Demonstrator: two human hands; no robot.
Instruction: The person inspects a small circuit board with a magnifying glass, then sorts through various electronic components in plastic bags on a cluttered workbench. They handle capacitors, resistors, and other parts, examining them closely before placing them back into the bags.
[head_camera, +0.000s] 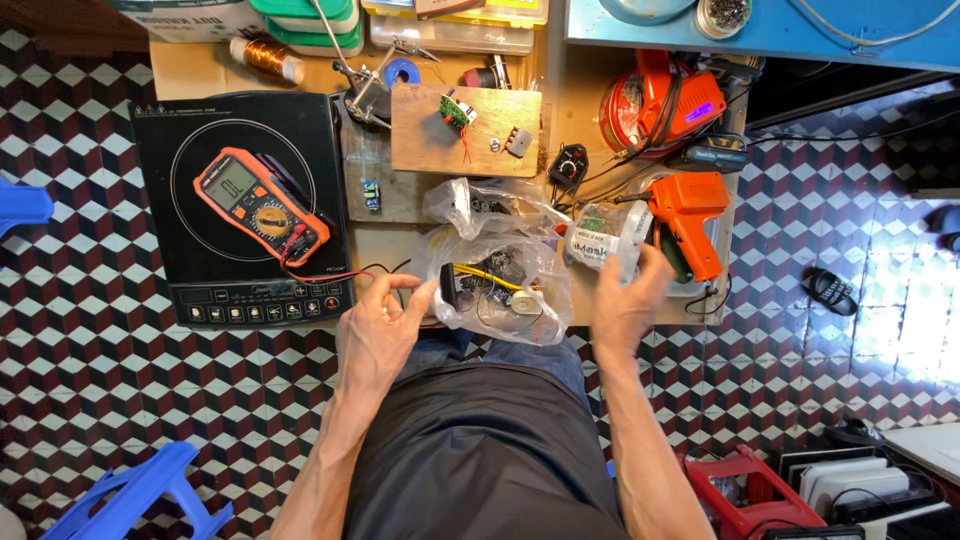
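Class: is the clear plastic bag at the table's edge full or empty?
Partly full: wires and small parts show through the clear plastic bag, beside the left hand.
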